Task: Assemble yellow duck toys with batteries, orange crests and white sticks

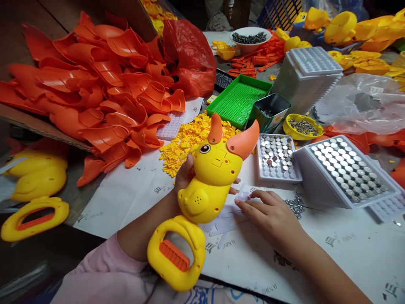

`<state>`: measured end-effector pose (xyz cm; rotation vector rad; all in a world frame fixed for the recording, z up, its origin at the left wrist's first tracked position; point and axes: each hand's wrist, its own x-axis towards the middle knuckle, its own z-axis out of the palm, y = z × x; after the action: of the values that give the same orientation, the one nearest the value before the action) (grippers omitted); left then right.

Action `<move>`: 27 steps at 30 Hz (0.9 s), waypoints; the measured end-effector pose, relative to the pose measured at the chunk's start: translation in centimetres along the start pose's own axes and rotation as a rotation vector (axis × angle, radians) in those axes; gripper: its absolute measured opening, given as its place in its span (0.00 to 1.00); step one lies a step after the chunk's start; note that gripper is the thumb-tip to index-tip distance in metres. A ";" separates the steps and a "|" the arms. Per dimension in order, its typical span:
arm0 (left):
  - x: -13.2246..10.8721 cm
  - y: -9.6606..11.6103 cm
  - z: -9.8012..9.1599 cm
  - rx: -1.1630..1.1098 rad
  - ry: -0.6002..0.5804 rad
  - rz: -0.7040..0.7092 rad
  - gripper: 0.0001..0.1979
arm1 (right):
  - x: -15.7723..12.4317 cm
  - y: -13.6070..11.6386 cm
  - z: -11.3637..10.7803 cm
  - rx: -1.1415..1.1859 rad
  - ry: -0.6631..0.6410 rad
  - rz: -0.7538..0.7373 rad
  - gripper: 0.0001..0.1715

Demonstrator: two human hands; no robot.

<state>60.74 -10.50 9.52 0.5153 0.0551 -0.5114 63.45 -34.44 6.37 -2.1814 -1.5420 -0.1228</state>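
Note:
A yellow duck-shaped toy (211, 185) with an orange two-part beak, an eye and a ring handle is tilted in front of me. My left hand (185, 173) grips its body from behind, the fingers partly hidden by it. An orange ribbed trigger (174, 255) sits inside the handle ring. On the right, my right hand (272, 215) rests low over the paper. Its fingertips pinch the edge of a clear plastic sheet (224, 219), which lies behind the toy's body.
Orange beak parts (104, 84) heap up in a carton at left. Small yellow pieces (186, 141) lie beyond the toy. A green tray (240, 99), a screw-filled yellow bowl (302, 126) and trays of silver discs (348, 169) stand behind. Another duck toy (38, 181) is at far left.

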 end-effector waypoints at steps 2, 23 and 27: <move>0.0 -0.1 -0.1 0.015 0.004 0.010 0.40 | 0.1 -0.1 -0.1 0.007 -0.003 -0.012 0.18; 0.2 -0.1 -0.7 0.025 0.117 0.139 0.39 | 0.1 -0.2 -2.4 0.889 0.387 0.488 0.14; 0.3 -2.0 0.8 -0.004 0.244 0.004 0.31 | 0.1 -0.4 -1.5 1.266 0.627 0.660 0.01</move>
<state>59.94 -12.50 9.20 0.5714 0.2878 -0.4426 63.41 -34.89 7.86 -1.2627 -0.2645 0.2869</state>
